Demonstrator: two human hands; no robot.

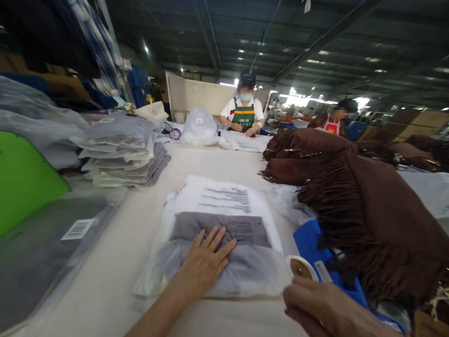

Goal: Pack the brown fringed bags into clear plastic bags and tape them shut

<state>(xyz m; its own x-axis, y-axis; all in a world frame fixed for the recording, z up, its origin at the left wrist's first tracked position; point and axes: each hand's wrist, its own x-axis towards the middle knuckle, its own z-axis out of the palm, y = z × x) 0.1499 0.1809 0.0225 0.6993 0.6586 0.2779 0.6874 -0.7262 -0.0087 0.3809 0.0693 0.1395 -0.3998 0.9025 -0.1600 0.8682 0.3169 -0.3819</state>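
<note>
My left hand (206, 262) lies flat, fingers spread, on a folded grey garment (245, 229). Frosted plastic covers the garment's near part; its far part shows bare on a stack of white plastic bags (224, 194) with dark printed lines. At the lower right, my right hand (315, 299) is closed, its fingers curled. Whatever it may hold is hidden. Just beyond its knuckles stands a white roll (302, 267) with a brown core, perhaps labels or tape. Whether the hand touches the roll I cannot tell.
Bagged grey garments (121, 150) are stacked at the left, near a green panel (28, 182). Brown fringed garments (389, 201) are heaped at the right over blue material (315, 243). A person in a green apron (243, 114) works across the table; another is farther right.
</note>
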